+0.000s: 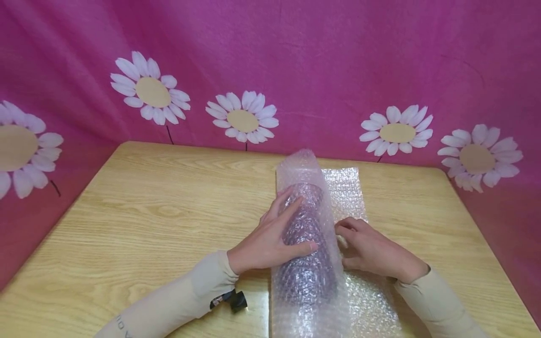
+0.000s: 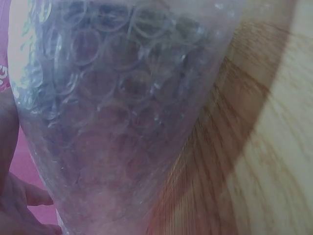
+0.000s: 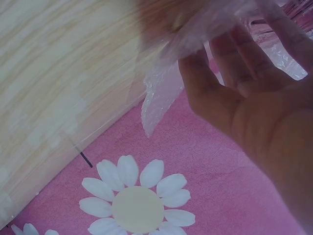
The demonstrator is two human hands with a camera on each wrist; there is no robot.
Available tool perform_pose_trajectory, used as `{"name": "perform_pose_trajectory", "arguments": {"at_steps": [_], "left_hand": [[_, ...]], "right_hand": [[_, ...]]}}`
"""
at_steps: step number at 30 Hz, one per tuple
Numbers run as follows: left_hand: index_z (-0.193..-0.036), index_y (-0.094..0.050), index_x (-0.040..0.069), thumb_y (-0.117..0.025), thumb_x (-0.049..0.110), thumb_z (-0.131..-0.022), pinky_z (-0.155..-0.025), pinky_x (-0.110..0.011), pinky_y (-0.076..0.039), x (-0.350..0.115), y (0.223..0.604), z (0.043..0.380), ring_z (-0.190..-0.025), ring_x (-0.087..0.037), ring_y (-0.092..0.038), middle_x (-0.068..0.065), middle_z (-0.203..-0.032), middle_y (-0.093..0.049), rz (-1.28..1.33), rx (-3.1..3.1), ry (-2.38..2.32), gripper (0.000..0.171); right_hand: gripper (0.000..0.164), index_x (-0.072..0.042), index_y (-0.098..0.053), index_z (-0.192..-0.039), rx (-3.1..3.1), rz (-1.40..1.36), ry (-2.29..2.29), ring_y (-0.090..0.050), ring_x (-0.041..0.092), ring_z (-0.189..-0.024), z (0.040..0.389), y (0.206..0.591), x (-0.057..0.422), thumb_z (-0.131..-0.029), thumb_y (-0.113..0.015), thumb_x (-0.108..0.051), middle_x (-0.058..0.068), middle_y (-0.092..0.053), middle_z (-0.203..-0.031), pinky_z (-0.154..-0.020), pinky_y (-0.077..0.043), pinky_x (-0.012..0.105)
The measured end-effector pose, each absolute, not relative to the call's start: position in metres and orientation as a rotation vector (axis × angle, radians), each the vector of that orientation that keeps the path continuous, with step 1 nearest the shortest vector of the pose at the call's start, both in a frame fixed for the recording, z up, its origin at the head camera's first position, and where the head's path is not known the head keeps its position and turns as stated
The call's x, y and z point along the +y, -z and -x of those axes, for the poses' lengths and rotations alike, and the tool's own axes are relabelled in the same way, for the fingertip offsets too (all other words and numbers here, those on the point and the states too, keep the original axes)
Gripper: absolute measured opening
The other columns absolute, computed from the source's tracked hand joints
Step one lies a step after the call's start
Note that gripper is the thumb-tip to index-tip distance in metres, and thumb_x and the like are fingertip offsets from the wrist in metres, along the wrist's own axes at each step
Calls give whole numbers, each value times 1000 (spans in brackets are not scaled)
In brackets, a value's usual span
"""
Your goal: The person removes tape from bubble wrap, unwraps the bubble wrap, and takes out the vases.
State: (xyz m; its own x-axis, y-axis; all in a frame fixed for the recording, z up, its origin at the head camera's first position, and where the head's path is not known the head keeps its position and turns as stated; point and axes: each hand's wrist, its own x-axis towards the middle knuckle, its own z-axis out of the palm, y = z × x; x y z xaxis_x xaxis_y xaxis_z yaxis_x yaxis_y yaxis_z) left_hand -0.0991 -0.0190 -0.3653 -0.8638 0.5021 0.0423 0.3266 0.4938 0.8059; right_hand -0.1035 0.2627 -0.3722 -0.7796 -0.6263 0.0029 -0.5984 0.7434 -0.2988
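Note:
A long, roughly cylindrical bundle in bubble wrap (image 1: 310, 281) lies lengthwise on the wooden table. Through the clear layers a dark, purplish object shows; its kind is blurred by the bubbles. My left hand (image 1: 270, 234) rests on the bundle, fingers spread along its upper part and thumb across its top. At the bundle's right side my right hand (image 1: 372, 246) pinches the wrap, its fingertips partly hidden by the film. The right wrist view shows the thin film (image 3: 190, 39) running over the fingers of that hand.
A flat stretch of bubble wrap (image 1: 344, 188) extends from under the bundle to the right. Beneath it is a light wooden table (image 1: 169, 211). Beside the left sleeve sits a small black item (image 1: 238, 302). A pink cloth (image 1: 321, 70) with white daisies hangs around the back and sides.

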Motion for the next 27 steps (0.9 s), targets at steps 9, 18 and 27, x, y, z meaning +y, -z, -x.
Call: {"name": "perform_pose_trajectory", "arguments": {"at_steps": [9,18,27], "left_hand": [[-167,-11,33,-74,61,-87,-120,-69,-35,-24,367,99,-160,-37,-21,22,-173,12,-702,2518,-1324,105],[-166,-9,36,-73,62,-87,-123,-63,-34,-31,369,100,-159,-33,-26,17,-174,9,-683,2515,-1320,105],[-166,-8,38,-73,61,-88,-121,-63,-38,-37,369,100,-156,-33,-34,14,-175,7,-672,2504,-1338,104]], "right_hand": [[56,-14,-67,-133,2848,1020,444,-60,19,-115,103,372,262,-84,-85,-34,3,-65,-126,-99,-57,44],[60,-13,-66,-135,2840,997,412,-60,23,-118,102,369,263,-84,-86,-36,6,-64,-128,-102,-57,47],[59,-9,-66,-133,2839,964,395,-60,26,-119,103,370,262,-83,-86,-34,9,-64,-130,-103,-57,48]]}}
